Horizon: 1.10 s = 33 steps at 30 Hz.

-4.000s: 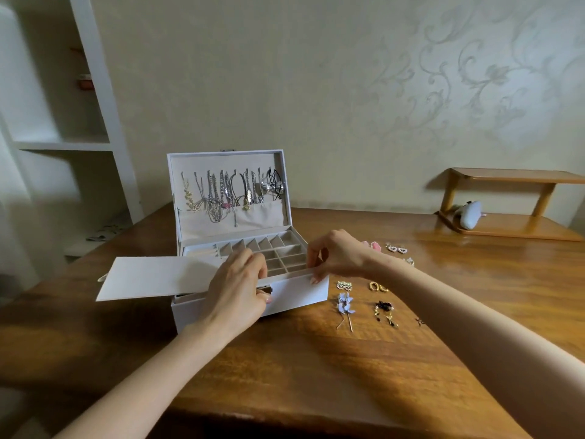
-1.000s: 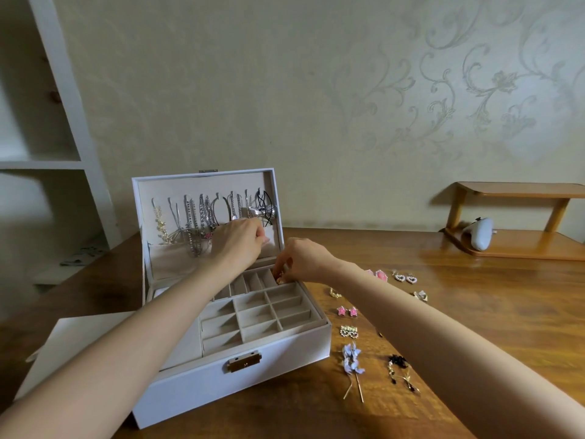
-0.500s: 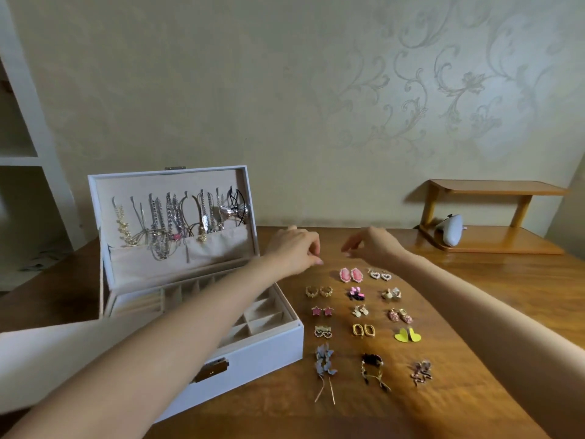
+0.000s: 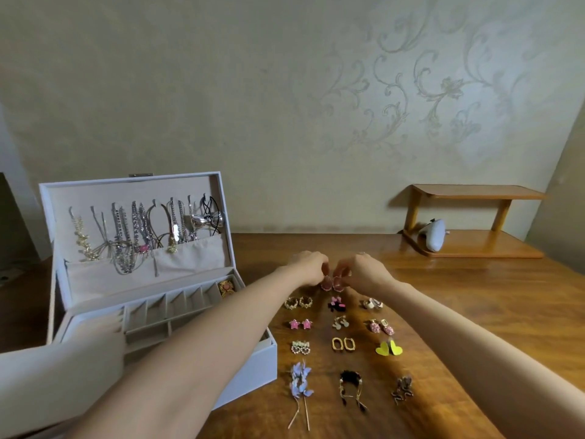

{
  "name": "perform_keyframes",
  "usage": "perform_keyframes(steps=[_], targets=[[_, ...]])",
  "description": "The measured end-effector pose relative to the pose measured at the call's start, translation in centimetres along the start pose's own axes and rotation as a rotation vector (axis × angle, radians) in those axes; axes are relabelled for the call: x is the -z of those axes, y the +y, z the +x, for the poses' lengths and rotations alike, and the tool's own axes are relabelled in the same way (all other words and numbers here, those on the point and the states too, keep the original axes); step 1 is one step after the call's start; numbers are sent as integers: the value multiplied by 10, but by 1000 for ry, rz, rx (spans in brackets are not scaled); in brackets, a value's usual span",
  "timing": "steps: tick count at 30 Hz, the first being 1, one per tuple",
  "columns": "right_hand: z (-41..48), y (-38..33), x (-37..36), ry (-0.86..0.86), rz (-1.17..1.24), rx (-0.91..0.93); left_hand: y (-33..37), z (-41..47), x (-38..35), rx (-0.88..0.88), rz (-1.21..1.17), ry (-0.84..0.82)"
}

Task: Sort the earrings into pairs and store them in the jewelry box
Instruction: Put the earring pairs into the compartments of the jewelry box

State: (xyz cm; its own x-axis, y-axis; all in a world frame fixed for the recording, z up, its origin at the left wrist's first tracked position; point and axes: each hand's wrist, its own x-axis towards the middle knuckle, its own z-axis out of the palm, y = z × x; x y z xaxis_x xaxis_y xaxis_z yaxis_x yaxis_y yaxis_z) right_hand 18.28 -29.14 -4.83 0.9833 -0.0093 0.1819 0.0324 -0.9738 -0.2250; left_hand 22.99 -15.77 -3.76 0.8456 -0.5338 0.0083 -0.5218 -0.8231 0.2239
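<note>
1. Pinching one of the pink earrings (image 4: 332,284) apiece, the left hand (image 4: 311,268) and right hand (image 4: 364,274) held them at the rows' far end.
2. Carrying both together to a free compartment of the open jewelry box (image 4: 256,365) seemed wisest.
3. Other pairs lay in rows on the wooden table (image 4: 490,286), below a patterned wall (image 4: 285,106).

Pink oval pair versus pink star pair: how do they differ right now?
The pink oval pair is oval, looks larger, and is pinched by the left hand and right hand. The pink star pair is star-shaped, smaller, and lies untouched. Both are pink and outside the jewelry box.
</note>
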Motion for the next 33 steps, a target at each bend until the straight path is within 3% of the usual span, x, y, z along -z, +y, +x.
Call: perform_keyframes(steps=[5, 8, 15, 20, 27, 33], targets=[[-4, -4, 10, 7, 268, -52, -7, -14, 13, -36, -117, 35], [-11, -15, 21, 16, 392, -17, -24, -36, 36, -88, -189, 94], [-31, -53, 38, 32, 604, 95, -93, -93, 92, -165, -313, 46], [-36, -81, 37, 21, 786, 115, -122, -117, 100, -117, -149, -18], [-41, -113, 32, -20, 808, 185, -132, -122, 96, -90, 94, -116], [-42, -121, 29, -19, 774, 198, -132, -119, 87, -122, 159, -72]])
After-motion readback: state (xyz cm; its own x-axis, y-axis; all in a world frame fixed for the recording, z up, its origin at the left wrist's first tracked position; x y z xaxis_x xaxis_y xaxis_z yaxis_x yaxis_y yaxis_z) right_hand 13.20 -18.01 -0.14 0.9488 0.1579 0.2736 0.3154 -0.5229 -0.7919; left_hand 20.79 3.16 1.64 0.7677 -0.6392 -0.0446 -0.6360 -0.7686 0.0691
